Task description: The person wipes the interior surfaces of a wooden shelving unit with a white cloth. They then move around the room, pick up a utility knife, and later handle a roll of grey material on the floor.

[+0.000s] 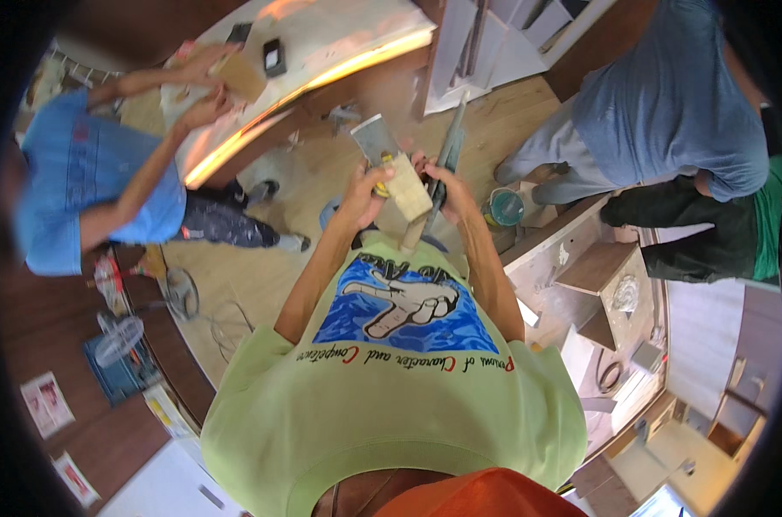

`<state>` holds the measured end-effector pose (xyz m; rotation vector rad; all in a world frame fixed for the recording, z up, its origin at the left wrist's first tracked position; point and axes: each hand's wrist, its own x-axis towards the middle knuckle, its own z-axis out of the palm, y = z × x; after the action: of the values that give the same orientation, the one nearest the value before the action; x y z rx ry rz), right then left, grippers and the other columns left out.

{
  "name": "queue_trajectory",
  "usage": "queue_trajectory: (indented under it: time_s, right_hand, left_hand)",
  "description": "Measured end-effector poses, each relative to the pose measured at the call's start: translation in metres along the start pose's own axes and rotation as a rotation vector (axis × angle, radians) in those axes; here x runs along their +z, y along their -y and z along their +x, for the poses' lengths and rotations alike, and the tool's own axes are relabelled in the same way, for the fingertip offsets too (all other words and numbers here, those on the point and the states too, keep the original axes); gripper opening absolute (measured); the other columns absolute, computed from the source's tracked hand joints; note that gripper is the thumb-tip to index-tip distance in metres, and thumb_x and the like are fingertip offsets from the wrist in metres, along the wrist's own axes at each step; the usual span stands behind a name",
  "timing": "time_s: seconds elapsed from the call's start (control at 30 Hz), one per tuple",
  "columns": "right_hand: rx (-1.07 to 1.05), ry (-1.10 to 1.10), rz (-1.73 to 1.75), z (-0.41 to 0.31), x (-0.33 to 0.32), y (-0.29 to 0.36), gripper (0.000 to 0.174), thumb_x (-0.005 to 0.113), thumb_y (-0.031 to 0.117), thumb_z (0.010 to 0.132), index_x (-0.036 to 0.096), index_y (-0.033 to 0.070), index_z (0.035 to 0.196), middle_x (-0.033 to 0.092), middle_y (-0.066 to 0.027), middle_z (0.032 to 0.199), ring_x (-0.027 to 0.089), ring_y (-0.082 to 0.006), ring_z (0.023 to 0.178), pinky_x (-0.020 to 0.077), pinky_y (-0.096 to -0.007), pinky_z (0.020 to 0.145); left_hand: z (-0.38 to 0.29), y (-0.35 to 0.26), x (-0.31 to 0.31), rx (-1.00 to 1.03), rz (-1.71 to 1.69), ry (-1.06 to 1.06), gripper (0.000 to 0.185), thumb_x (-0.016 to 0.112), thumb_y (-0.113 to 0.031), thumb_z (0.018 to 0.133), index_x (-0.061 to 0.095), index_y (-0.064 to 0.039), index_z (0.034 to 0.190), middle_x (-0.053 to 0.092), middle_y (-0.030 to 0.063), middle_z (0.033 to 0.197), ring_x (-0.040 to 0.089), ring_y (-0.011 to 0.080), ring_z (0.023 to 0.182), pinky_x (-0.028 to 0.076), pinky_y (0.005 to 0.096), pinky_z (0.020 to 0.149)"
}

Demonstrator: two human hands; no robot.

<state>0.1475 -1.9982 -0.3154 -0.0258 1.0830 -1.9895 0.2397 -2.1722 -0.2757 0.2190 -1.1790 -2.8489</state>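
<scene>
My left hand (365, 194) is closed around a flat grey metal blade (376, 139), possibly a wide scraper, with a yellow part under the fingers. A pale yellow block (409, 187) lies against that hand's thumb, between my two hands. In my right hand (457, 190) is a long, narrow grey-green tool (455, 142) with a pointed far end; its exact kind cannot be made out. A beige rod-like end (413, 238) shows below the block, close to my green shirt. My fingers partly hide these things.
On the left, a person in blue (106, 174) holds a tan block (240, 77) over a curved, lit counter (339, 39). Two people stand at right, near a teal bucket (506, 208) and a wooden bench frame (552, 232). Cables (223, 329) lie on the floor.
</scene>
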Motion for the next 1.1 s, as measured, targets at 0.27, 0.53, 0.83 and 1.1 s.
queue_trajectory:
  time_s: [0.27,0.53,0.83,1.1]
  right_hand:
    - [-0.061,-0.019,-0.162,0.067,-0.017,0.013,0.059,0.077,0.030,0.092,0.057,0.004,0.140,0.065,-0.0078,0.128,0.060,-0.0193,0.119,0.0465,-0.0358,0.103]
    - [-0.073,-0.263,0.200,0.150,-0.002,0.001,0.038,0.074,0.022,0.093,0.063,0.002,0.123,0.071,-0.0089,0.112,0.070,-0.0230,0.098,0.0607,-0.0392,0.084]
    - [-0.401,-0.264,0.256,0.190,-0.008,0.008,0.045,0.077,0.027,0.090,0.062,-0.001,0.122,0.071,-0.0122,0.102,0.072,-0.0276,0.084,0.0640,-0.0454,0.074]
    - [-0.534,-0.465,0.313,0.159,-0.009,-0.006,0.047,0.080,0.022,0.087,0.059,-0.001,0.123,0.069,-0.0112,0.099,0.071,-0.0275,0.078,0.0647,-0.0448,0.071]
  left_hand:
    - [0.097,-0.008,-0.023,-0.137,0.287,0.003,0.071,0.071,-0.013,0.088,0.039,-0.002,0.151,0.058,0.0144,0.140,0.062,0.0229,0.120,0.051,0.0377,0.103]
    - [0.206,-0.075,-0.070,0.098,1.032,0.287,0.076,0.075,-0.029,0.092,0.040,-0.001,0.154,0.058,0.0160,0.137,0.057,0.0250,0.125,0.048,0.0390,0.105]
    - [0.358,-0.416,0.022,1.026,0.922,0.199,0.035,0.066,-0.022,0.099,0.063,0.000,0.125,0.069,0.0109,0.111,0.065,0.0203,0.102,0.051,0.0334,0.092]
    - [0.535,-0.624,0.096,0.982,0.947,-0.303,0.039,0.061,-0.038,0.102,0.068,-0.004,0.120,0.071,0.0091,0.110,0.065,0.0226,0.105,0.051,0.0360,0.094]
